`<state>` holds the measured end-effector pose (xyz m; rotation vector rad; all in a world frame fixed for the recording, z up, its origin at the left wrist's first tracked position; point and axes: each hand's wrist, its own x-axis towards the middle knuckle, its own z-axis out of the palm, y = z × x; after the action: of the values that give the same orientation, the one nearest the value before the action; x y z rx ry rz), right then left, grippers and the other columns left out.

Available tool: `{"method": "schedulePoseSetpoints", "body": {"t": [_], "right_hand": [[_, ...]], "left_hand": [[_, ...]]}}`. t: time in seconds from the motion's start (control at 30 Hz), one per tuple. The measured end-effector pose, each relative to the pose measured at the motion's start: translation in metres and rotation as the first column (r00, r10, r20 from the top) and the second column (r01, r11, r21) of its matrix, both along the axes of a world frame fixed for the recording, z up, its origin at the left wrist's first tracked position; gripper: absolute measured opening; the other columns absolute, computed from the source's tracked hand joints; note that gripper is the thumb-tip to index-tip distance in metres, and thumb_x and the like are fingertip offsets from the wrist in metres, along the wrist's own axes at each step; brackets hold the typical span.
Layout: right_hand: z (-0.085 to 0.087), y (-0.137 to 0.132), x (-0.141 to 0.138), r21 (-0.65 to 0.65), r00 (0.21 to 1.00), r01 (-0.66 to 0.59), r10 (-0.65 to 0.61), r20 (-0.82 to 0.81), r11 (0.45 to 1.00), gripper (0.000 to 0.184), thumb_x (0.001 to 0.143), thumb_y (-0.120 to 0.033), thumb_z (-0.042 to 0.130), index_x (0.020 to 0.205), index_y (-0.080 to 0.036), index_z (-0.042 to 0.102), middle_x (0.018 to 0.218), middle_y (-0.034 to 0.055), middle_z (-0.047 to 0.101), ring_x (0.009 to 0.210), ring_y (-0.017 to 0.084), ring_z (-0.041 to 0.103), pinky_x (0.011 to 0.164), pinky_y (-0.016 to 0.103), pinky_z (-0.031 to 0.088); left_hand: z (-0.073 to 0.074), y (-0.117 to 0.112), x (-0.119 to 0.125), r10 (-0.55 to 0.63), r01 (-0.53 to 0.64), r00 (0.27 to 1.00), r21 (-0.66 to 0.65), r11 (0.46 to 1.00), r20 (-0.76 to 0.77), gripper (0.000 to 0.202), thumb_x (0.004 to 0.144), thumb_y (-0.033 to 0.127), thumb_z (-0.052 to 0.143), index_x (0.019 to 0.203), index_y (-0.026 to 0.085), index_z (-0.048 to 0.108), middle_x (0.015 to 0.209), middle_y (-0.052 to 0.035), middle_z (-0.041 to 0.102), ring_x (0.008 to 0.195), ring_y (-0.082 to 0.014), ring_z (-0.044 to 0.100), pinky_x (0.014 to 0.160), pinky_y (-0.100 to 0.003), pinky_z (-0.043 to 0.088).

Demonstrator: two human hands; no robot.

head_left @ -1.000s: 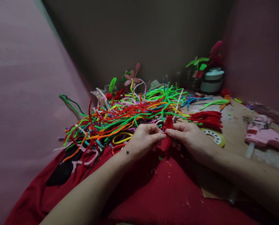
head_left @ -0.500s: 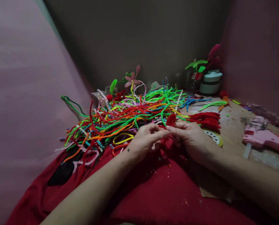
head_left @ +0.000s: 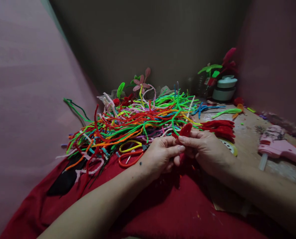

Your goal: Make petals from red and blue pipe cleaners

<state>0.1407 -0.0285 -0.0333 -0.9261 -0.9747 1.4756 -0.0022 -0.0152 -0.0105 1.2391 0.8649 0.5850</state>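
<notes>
Between my two hands is a red fuzzy pipe-cleaner petal (head_left: 186,130), its rounded tip sticking up above the fingers. My right hand (head_left: 204,144) pinches it between thumb and fingers. My left hand (head_left: 164,152) is closed against its lower part, thumb and fingertips meeting the right thumb; the exact grip there is hidden. Behind the hands spreads a large heap of pipe cleaners (head_left: 138,119) in green, red, orange and other colours. Scissors (head_left: 130,156) with yellow and red handles lie left of my left hand. Several red petals (head_left: 219,127) lie beyond my right hand.
A pink glue gun (head_left: 274,144) lies at the right, near a yellow-rimmed spool (head_left: 229,146). At the back stand a pale lidded jar (head_left: 225,88) and a pink pipe-cleaner flower (head_left: 141,83). Red cloth (head_left: 158,205) covers the near side; a black item (head_left: 65,181) lies left.
The red petal has tilted to the right and sits slightly lower. My left hand has shifted a little right and down, so more of the scissors shows.
</notes>
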Motion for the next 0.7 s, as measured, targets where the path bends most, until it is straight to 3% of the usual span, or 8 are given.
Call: {"method": "schedulePoseSetpoints", "body": {"t": [0.1, 0.2, 0.27, 0.37, 0.53, 0.7], "right_hand": [[-0.001, 0.002, 0.001, -0.005, 1.000, 0.006, -0.006, 0.024, 1.000, 0.018, 0.069, -0.029, 0.068, 0.068, -0.015, 0.056, 0.050, -0.0047, 0.045, 0.041, 0.006, 0.037, 0.041, 0.023, 0.024], [0.003, 0.003, 0.002, 0.004, 0.998, 0.018, -0.018, 0.064, 1.000, 0.020, 0.069, -0.028, 0.067, 0.062, -0.016, 0.053, 0.048, -0.0057, 0.043, 0.040, 0.005, 0.034, 0.041, 0.023, 0.022], [0.005, 0.003, 0.002, 0.013, 0.992, 0.018, -0.019, 0.125, 1.000, 0.024, 0.068, -0.029, 0.068, 0.056, -0.016, 0.051, 0.046, -0.0054, 0.043, 0.039, 0.006, 0.034, 0.041, 0.023, 0.022], [0.008, 0.001, 0.002, -0.012, 0.971, -0.007, 0.009, 0.240, 1.000, 0.032, 0.067, -0.032, 0.067, 0.048, -0.016, 0.048, 0.040, -0.0041, 0.042, 0.037, 0.007, 0.036, 0.040, 0.024, 0.022], [0.009, 0.000, 0.002, -0.008, 0.984, -0.094, 0.094, 0.154, 0.996, 0.020, 0.067, -0.024, 0.064, 0.052, -0.016, 0.054, 0.043, -0.0020, 0.050, 0.039, 0.008, 0.041, 0.044, 0.025, 0.029], [0.011, -0.001, 0.002, -0.008, 0.987, -0.099, 0.100, 0.124, 0.995, 0.024, 0.069, -0.027, 0.062, 0.050, -0.016, 0.052, 0.043, -0.0023, 0.048, 0.039, 0.009, 0.042, 0.044, 0.025, 0.029]], "left_hand": [[0.003, -0.001, 0.001, -0.009, 0.014, 0.997, 0.057, 0.998, -0.083, 0.018, 0.076, 0.033, 0.057, 0.071, 0.017, 0.050, 0.041, 0.0084, 0.044, 0.026, -0.0025, 0.028, 0.030, -0.017, 0.019], [0.008, 0.003, -0.001, 0.026, 0.016, 0.984, 0.232, 0.973, -0.177, 0.020, 0.072, 0.032, 0.063, 0.077, 0.015, 0.053, 0.049, 0.0065, 0.050, 0.035, -0.0049, 0.042, 0.036, -0.017, 0.029], [0.011, 0.007, -0.003, 0.098, -0.045, 0.985, 0.341, 0.939, -0.141, 0.022, 0.071, 0.032, 0.065, 0.080, 0.015, 0.055, 0.059, 0.0044, 0.055, 0.045, -0.0058, 0.048, 0.044, -0.018, 0.035], [0.012, 0.011, -0.005, 0.212, -0.159, 0.975, 0.439, 0.884, -0.074, 0.019, 0.073, 0.032, 0.063, 0.070, 0.013, 0.058, 0.059, 0.0037, 0.053, 0.049, -0.0050, 0.042, 0.049, -0.019, 0.034], [0.010, 0.012, -0.008, 0.292, -0.230, 0.953, 0.436, 0.870, -0.080, 0.024, 0.071, 0.034, 0.064, 0.061, 0.013, 0.057, 0.051, 0.0046, 0.048, 0.046, -0.0051, 0.037, 0.047, -0.020, 0.029], [0.010, 0.014, -0.009, 0.284, -0.214, 0.955, 0.459, 0.862, -0.088, 0.023, 0.073, 0.032, 0.064, 0.061, 0.013, 0.057, 0.052, 0.0044, 0.049, 0.046, -0.0047, 0.039, 0.047, -0.020, 0.030]]}}
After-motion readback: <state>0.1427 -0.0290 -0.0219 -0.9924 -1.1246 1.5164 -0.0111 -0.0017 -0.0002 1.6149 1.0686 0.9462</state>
